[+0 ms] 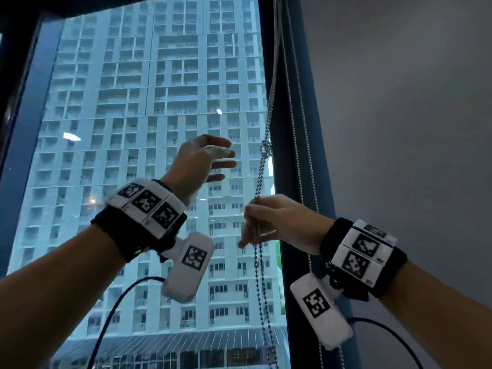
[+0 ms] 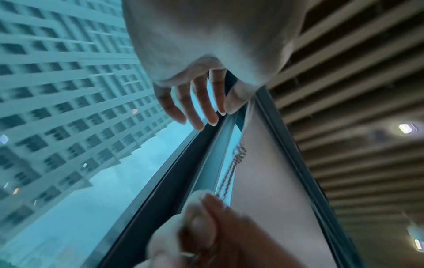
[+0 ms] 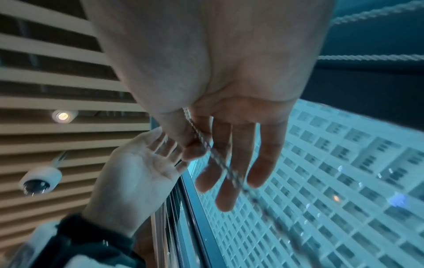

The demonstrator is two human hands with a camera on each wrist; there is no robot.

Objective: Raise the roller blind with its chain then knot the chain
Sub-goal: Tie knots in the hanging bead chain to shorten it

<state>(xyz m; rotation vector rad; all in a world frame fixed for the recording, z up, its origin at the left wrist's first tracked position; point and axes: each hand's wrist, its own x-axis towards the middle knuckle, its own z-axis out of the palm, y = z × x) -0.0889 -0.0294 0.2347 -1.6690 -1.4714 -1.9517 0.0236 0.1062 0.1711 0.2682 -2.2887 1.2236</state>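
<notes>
Window behind; chain betw. right-hand fingers

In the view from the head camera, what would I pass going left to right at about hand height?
Dark window frame → window glass → left hand, open and empty → knotted chain, pinched lower down by the right hand → a second chain → grey wall.

silver beaded chain, black-and-white patterned wristbands, grey wall
</notes>
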